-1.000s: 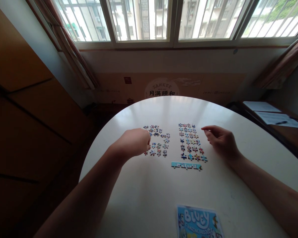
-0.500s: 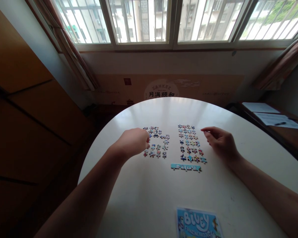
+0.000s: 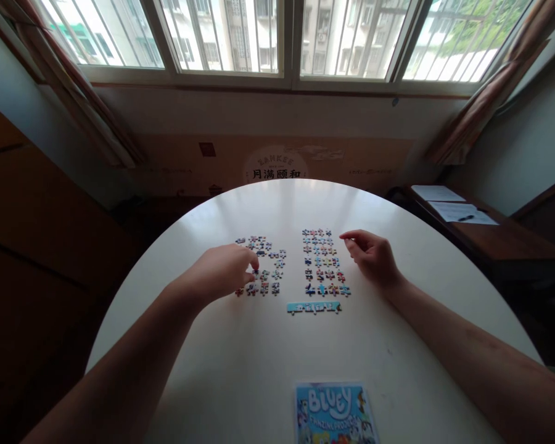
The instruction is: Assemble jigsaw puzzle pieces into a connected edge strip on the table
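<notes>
Two groups of loose jigsaw pieces lie on a round white table. My left hand hovers over the left group, its fingers curled together in a pinch at the pieces; what it holds is too small to name. My right hand rests on the table just right of the right group, fingers loosely bent and holding nothing that I can see. A joined light-blue strip of pieces lies in front of the right group.
A blue "Bluey" puzzle box lies near the table's front edge. Behind the table stand a printed cardboard panel and barred windows. A dark side table with papers and a pen is at the right.
The view has shifted, so everything sits further left in frame. My left hand has closed its fingers lower onto the left group of pieces. My right hand stays beside the right group.
</notes>
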A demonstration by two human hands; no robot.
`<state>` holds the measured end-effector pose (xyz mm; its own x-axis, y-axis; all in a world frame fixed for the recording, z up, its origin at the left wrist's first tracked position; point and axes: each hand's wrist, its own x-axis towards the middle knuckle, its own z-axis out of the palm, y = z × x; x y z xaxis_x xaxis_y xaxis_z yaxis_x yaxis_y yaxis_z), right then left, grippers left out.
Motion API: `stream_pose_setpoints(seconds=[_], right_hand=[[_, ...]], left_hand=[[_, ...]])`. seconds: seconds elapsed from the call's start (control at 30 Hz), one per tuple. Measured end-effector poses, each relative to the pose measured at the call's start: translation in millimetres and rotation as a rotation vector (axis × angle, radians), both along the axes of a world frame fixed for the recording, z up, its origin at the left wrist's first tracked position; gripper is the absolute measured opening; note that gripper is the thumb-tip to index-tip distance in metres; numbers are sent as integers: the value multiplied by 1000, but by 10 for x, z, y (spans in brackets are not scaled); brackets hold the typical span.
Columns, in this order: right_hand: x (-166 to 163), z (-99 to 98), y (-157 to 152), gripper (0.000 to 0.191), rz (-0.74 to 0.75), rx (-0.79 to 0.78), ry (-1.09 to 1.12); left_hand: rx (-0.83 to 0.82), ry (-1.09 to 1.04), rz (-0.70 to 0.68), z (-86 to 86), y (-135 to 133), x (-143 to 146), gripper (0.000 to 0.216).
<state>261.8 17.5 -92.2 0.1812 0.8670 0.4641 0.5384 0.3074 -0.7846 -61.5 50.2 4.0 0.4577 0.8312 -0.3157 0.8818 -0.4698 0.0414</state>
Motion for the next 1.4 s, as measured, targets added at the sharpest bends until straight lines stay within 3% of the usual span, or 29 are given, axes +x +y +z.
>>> stream_pose_setpoints(seconds=[1.4], right_hand=[[-20, 27, 11, 26, 17, 6, 5]], left_hand=[[29, 10, 7, -56, 54, -8, 26]])
